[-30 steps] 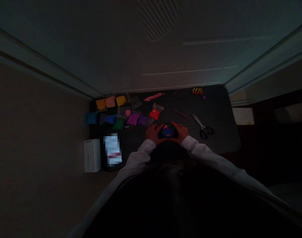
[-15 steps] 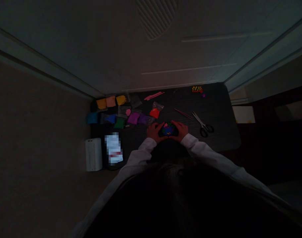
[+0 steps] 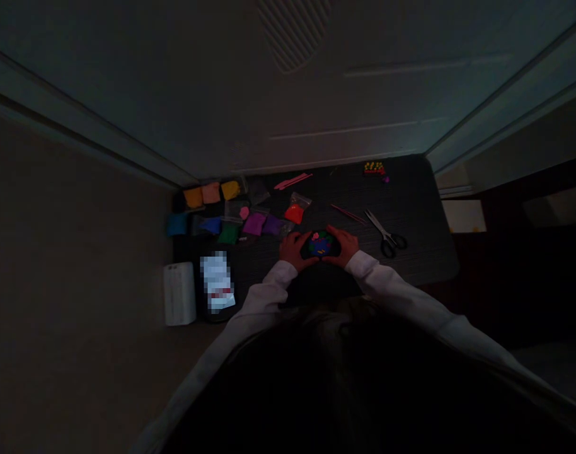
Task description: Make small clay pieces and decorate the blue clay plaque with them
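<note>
My left hand [image 3: 293,250] and right hand [image 3: 345,246], fingers curled half open, hold the colourful round thing [image 3: 321,244] between them, maybe steadying it, so moving next needs soft, even fingers

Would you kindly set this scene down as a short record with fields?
Left hand: curved around the left edge of a round piece
Right hand: curved around its right edge
Colours: blue and green, with pink and yellow bits
Beyond the hands: red packet, slim pinkish tool
To the right: black-handled scissors
To the left: colourful packets, blurred lit screen, white box
Light: dim
</note>
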{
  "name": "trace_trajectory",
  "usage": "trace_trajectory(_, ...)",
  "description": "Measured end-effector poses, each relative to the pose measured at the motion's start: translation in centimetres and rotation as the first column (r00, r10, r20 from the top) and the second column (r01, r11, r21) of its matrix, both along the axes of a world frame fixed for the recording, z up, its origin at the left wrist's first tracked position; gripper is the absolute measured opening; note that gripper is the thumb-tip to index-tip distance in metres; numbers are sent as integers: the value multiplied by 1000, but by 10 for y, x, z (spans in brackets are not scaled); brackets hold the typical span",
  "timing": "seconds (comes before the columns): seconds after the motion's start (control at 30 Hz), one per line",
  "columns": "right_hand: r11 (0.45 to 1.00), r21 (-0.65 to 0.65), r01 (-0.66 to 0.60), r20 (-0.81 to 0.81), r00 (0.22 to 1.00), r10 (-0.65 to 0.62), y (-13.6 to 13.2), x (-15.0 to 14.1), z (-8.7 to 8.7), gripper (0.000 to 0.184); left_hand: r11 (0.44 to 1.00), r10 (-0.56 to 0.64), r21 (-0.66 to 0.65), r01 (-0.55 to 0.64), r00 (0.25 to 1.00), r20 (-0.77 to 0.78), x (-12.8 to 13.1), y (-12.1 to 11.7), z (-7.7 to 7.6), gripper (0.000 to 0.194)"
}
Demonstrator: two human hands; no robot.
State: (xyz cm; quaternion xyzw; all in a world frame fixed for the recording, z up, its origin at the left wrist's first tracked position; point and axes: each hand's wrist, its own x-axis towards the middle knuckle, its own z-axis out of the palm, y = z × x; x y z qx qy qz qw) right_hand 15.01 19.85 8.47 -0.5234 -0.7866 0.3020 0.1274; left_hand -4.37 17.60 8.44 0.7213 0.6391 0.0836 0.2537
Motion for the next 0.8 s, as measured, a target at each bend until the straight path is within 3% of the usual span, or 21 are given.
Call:
trace_trajectory(0.53,1000,-17,10,-20,1000,-10,-1,0,-2,86,999,11,32,-12,1000,19,2,-1,-2,74)
trace_trajectory(0.8,999,-35,2,-103,995,-6,3,7,-1,90,999,-5,37,2,997,72,-4,0,-4,80)
